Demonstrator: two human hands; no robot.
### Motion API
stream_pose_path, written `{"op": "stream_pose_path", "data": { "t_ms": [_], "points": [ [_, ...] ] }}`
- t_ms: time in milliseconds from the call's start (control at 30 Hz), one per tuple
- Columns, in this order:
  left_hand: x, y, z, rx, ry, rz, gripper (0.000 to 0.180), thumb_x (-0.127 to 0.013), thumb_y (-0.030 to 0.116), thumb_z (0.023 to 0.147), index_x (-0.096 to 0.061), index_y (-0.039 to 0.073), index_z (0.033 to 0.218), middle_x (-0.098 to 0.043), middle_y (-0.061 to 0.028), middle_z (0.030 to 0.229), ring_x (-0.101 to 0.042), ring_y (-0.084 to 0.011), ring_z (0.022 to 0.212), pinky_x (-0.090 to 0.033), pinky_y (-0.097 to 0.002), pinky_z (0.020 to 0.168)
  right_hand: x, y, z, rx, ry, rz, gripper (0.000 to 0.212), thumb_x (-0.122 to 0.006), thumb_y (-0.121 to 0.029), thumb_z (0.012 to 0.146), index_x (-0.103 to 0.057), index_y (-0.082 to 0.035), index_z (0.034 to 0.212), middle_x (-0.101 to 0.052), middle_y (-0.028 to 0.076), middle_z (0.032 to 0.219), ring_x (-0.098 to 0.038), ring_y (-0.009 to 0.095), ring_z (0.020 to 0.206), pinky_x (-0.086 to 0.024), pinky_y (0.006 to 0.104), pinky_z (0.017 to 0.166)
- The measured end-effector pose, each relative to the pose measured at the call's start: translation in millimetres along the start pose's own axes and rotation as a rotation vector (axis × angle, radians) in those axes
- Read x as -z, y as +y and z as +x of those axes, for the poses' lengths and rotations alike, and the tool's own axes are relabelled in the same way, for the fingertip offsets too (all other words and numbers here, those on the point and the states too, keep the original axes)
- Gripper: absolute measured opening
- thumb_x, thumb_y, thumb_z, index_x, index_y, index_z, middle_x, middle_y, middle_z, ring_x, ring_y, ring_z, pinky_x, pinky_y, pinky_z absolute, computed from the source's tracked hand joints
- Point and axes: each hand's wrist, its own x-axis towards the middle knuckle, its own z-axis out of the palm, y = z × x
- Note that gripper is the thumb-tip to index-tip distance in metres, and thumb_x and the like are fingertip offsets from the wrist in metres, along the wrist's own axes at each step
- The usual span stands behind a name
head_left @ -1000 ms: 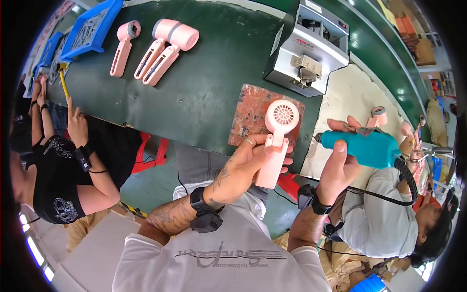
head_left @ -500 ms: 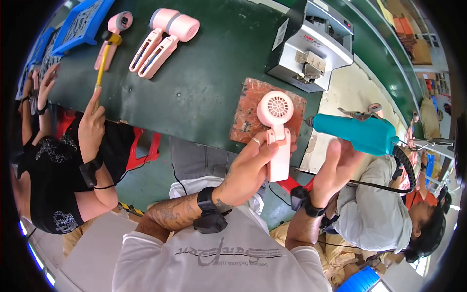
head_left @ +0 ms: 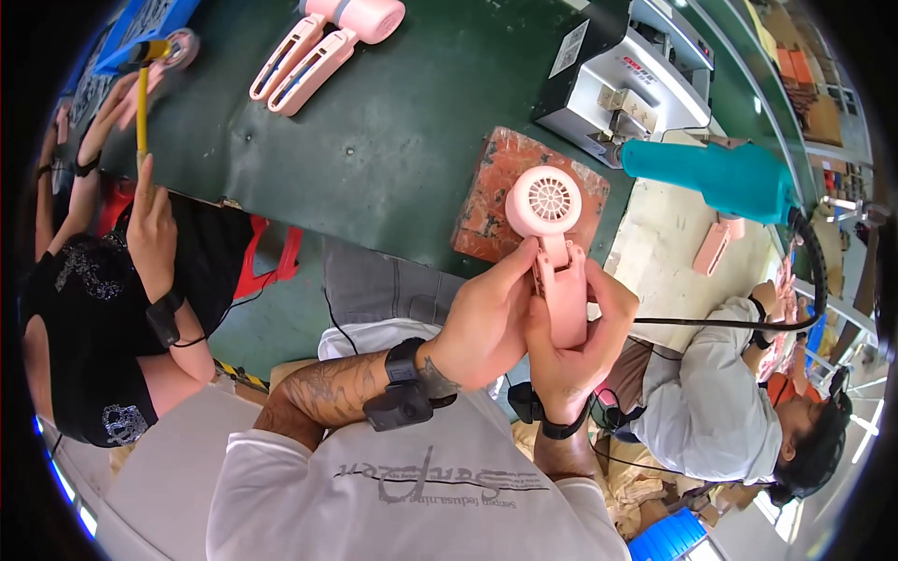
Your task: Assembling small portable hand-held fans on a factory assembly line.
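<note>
A pink handheld fan (head_left: 544,202) with a round grille and a hinged handle is held in front of me, its head over the near part of a worn red block (head_left: 491,201). My left hand (head_left: 491,323) grips it from the left, thumb by the hinge. Around the lower handle closes my right hand (head_left: 585,355), fingers on its right side. To the right, a teal electric screwdriver (head_left: 706,178) on a black cord is apart from both hands, its tip by a grey and black machine (head_left: 636,89).
Two pink fans (head_left: 323,61) lie farther back on the green table (head_left: 374,168). On the left, a co-worker's hand (head_left: 152,234) holds a yellow-handled hammer (head_left: 142,107) near a blue tray (head_left: 140,33). Another pink fan piece (head_left: 718,245) rests near a person in grey (head_left: 720,402).
My right hand has moved left from below the screwdriver and taken hold of the fan's handle. The screwdriver has moved up and right. At left, the co-worker's hammer and fan have shifted.
</note>
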Motion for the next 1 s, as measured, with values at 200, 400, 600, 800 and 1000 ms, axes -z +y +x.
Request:
{"op": "stream_pose_path", "data": {
  "t_ms": [200, 400, 600, 800, 1000],
  "points": [
    [4, -5, 2, -0.034, -0.077, -0.124, 0.048, -0.036, 0.038, 0.113, -0.047, 0.003, 0.144, -0.060, -0.0103, 0.133, -0.056, -0.0225, 0.125, -0.043, -0.0416, 0.111, 1, 10, -13, 0.067, 0.260, 0.307, 0.068, -0.071, -0.022, 0.090, -0.040, 0.010, 0.142, -0.049, 0.022, 0.128, -0.057, 0.027, 0.104, -0.050, 0.0379, 0.087],
    [8, -9, 2, -0.044, -0.113, -0.101, 0.048, -0.036, 0.038, 0.113, -0.045, 0.004, 0.146, -0.060, -0.0111, 0.134, -0.057, -0.0225, 0.123, -0.045, -0.0412, 0.108, 20, -6, -2, -0.087, -0.079, 0.192, 0.072, -0.072, 0.002, 0.087, -0.035, 0.007, 0.149, -0.062, 0.009, 0.101, -0.056, 0.012, 0.082, -0.046, 0.0260, 0.076],
    [7, -9, 1, -0.024, -0.076, -0.070, 0.050, -0.034, 0.039, 0.113, -0.040, 0.007, 0.151, -0.055, -0.0092, 0.143, -0.053, -0.0212, 0.132, -0.043, -0.0419, 0.113, 13, -5, 3, 0.067, -0.076, -0.102, 0.057, -0.081, 0.002, 0.079, -0.061, -0.001, 0.132, -0.073, 0.011, 0.103, -0.069, 0.018, 0.088, -0.053, 0.0305, 0.082],
    [6, -8, 0, -0.034, -0.067, -0.036, 0.049, -0.034, 0.038, 0.113, -0.041, 0.006, 0.150, -0.055, -0.0087, 0.143, -0.054, -0.0216, 0.132, -0.040, -0.0424, 0.116, 8, 0, -1, 0.095, -0.025, -0.060, 0.051, -0.077, 0.002, 0.084, -0.060, 0.000, 0.131, -0.072, 0.011, 0.099, -0.069, 0.018, 0.087, -0.053, 0.0305, 0.084],
    [4, -6, 1, -0.061, -0.080, -0.077, 0.040, -0.039, 0.035, 0.113, -0.050, 0.007, 0.139, -0.062, -0.0066, 0.128, -0.058, -0.0175, 0.118, -0.045, -0.0387, 0.108, 17, -4, 12, -0.030, -0.070, -0.094, 0.042, -0.067, 0.005, 0.088, -0.058, 0.001, 0.129, -0.072, 0.012, 0.100, -0.068, 0.017, 0.087, -0.053, 0.0317, 0.085]
  ]
}}
